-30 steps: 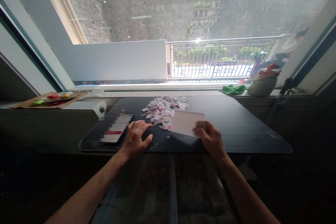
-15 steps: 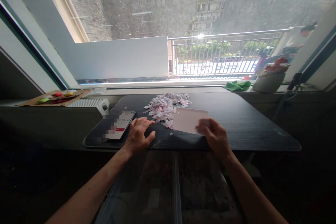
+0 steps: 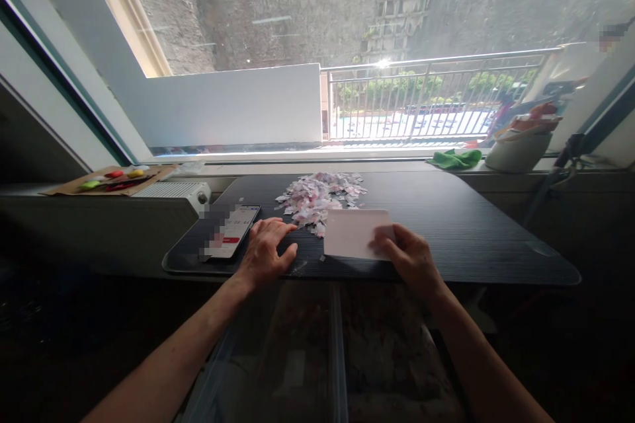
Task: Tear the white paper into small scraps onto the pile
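A heap of small whitish-pink paper scraps lies on the dark ridged table, toward its far edge. My right hand pinches a pale flat card by its right edge; the card stands in front of the heap and hides part of it. To the left of the heap, my left hand rests on the table with fingers spread and nothing in it. Beside that hand lies a phone with its screen lit and partly blurred out. One loose scrap sits near the card's lower left corner.
Below the table's front edge are clear plastic bins with dim contents. A white radiator and cardboard with colourful items are at left. On the sill lie a green cloth and a filled white container.
The card has shifted slightly left and down and now looks more level. My left hand stays beside the phone. The whole view has moved a little.
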Available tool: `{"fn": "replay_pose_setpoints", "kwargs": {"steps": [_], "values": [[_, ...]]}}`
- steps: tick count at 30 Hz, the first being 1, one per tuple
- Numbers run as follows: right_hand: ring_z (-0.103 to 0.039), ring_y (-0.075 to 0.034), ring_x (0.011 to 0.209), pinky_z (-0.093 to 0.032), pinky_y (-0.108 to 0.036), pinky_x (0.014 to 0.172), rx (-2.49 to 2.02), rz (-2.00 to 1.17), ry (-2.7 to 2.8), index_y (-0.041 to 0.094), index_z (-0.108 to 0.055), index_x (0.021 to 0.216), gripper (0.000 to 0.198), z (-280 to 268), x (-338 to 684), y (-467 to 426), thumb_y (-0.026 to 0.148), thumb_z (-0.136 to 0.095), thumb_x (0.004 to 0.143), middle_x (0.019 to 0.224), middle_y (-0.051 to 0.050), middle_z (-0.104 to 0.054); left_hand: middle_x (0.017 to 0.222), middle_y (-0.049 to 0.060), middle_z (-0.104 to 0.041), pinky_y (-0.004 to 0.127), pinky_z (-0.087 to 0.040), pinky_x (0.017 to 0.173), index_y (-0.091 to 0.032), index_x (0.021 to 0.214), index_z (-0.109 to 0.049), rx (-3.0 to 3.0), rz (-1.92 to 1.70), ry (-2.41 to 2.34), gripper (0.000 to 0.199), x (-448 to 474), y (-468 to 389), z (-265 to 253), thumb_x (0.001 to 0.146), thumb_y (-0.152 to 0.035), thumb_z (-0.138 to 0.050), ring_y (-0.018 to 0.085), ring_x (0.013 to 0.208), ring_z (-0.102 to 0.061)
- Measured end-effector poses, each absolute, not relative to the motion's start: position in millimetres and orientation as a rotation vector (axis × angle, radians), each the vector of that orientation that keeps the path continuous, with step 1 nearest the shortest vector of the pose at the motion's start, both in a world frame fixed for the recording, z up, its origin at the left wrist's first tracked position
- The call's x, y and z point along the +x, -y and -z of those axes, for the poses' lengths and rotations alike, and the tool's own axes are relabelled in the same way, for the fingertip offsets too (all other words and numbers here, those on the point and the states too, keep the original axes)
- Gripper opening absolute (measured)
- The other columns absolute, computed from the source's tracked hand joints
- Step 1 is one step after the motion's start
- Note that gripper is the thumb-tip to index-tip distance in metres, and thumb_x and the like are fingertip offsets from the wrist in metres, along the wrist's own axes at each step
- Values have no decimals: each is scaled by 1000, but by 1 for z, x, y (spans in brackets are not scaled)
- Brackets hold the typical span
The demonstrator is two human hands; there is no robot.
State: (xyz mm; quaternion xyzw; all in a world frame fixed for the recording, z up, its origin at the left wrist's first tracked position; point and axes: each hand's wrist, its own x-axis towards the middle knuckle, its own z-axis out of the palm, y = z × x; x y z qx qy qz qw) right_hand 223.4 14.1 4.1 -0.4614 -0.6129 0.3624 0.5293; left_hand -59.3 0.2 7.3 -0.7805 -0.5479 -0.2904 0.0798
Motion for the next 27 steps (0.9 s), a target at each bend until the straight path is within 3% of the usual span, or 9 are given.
{"fn": "replay_pose_setpoints", "kwargs": {"steps": [9,20,24,27], "values": [[-65,-17,65,-53,-28,61,-1020,-1053,1598,15,-66,79,24,-14,222,-9,39,-64,72,74,-5,-72,104,7,-65,51,-29,104,-19,104,-61,-2338,866,1679,32,-57,1,-9,78,-32,-48,28,113,-51],[-62,-14,61,-51,-24,55,-1046,-1067,1675,16,-68,78,27,-14,226,-9,42,-65,71,70,-2,-69,104,8,-65,50,-31,103,-19,104,-61,-2330,876,1662,31,-58,0,-9,78,-32,-49,28,112,-51],[-65,-17,64,-55,-28,59,-1009,-1133,1524,16,-68,80,33,-12,225,-11,46,-69,67,74,-5,-71,103,7,-64,49,-31,103,-21,103,-61,-2326,883,1661,30,-58,0,-8,78,-31,-49,27,111,-51],[-66,-18,66,-55,-30,62,-1060,-997,1283,16,-66,82,34,-6,223,-15,46,-68,67,74,-5,-71,103,7,-64,49,-30,104,-21,104,-61,-2328,884,1665,31,-58,0,-8,78,-32,-49,27,112,-50]]}}
